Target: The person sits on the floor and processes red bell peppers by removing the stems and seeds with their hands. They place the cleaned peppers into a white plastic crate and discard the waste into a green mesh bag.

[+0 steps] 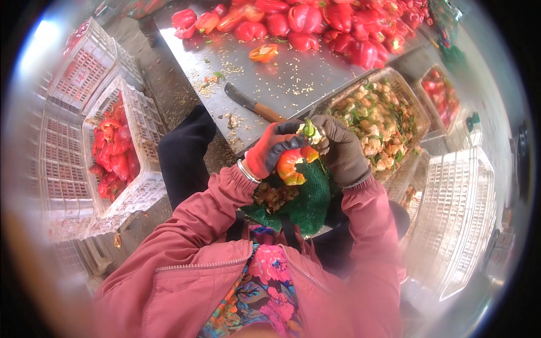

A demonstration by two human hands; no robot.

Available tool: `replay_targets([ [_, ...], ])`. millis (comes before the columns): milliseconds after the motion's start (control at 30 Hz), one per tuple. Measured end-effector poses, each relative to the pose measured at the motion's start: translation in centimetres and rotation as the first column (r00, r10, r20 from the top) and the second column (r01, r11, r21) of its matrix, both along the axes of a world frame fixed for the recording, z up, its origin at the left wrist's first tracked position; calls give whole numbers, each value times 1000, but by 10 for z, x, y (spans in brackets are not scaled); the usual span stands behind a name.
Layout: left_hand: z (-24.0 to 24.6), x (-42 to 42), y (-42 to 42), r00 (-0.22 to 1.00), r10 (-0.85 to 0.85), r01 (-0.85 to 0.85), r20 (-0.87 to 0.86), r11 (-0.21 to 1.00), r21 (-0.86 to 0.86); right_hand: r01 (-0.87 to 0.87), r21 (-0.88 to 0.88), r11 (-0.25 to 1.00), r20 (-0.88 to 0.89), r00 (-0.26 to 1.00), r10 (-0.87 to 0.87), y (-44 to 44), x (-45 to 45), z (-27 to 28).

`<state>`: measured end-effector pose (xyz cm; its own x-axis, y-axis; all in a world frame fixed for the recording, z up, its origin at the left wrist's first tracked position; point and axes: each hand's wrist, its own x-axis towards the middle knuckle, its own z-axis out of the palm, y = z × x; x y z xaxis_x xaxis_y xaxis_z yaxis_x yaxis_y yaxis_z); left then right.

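Observation:
In a red and black work glove, my left hand (274,145) grips a red and yellow bell pepper piece (291,167) over my lap. My right hand (340,148), in a grey-brown glove, has its fingers closed on a pale pepper core with a green stem (310,132), right beside the pepper piece. Below both hands lies a green mesh bag (310,205), with dry trimmings (272,196) visible at its left. On the metal table (287,80) just beyond the hands rests a knife (253,103) with a wooden handle, the handle's end close to my left glove.
Red bell peppers (304,21) are heaped at the table's far side. An orange pepper half (263,53) and scattered seeds lie nearer. A crate of cores (380,122) stands to the right. At left, a white plastic crate (154,169) holds red pepper pieces; another white crate (454,215) stands at right.

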<state>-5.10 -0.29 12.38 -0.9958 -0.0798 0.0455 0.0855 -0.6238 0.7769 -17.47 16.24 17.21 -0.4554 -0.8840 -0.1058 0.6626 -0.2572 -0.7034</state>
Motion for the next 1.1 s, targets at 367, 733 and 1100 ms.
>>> replay_targets([
  [367, 37, -136, 44, 983, 69, -133, -169, 903, -408, 854, 159, 495, -316, 519, -794, 84, -77, 29],
  [733, 8, -99, 58, 981, 195, -194, -8, 981, 28, 315, 189, 930, -445, 872, -205, 47, 0, 1],
  [1100, -17, -68, 76, 967, 147, -218, 211, 903, 371, 629, 243, 739, -909, 413, -52, 35, 17, 9],
])
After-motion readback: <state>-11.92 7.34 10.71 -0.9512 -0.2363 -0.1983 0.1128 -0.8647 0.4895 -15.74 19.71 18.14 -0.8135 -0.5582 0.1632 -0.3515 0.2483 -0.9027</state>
